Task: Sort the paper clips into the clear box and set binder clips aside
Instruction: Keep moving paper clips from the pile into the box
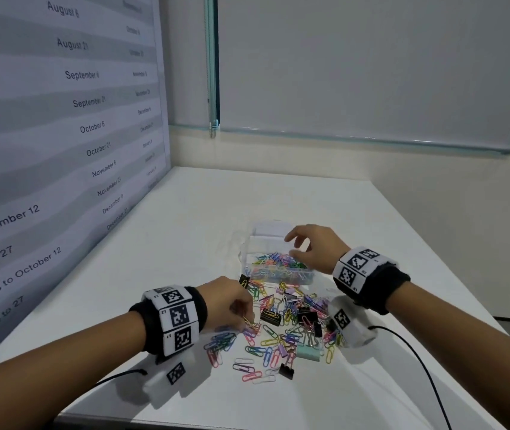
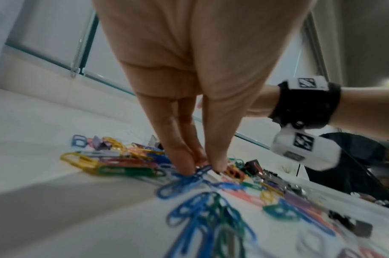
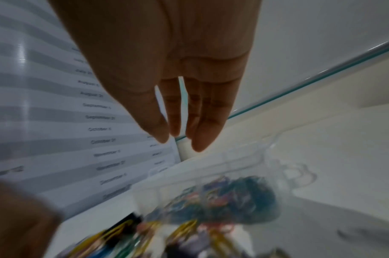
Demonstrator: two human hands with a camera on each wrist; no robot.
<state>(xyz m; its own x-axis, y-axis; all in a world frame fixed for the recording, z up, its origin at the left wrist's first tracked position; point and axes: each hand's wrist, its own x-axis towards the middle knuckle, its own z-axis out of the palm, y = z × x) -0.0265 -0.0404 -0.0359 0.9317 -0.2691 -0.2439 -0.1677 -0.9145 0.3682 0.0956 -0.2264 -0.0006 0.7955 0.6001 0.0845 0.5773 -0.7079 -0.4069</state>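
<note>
Down at the near left edge of the pile, the left hand has its fingertips bunched together, pinching a few paper clips; the head view shows a yellow paper clip at the fingers, while the left wrist view shows a blue paper clip caught between them. Around that hand the loose paper clips lie scattered in many colours on the white table, with black binder clips and a mint green binder clip mixed in among them. Farther back, the right hand hovers over the clear box with its fingers loosely extended and holding nothing. Inside the box sits a heap of coloured clips, and the box itself stands at the far edge of the pile. A board of printed dates rises along the table's left side.
</note>
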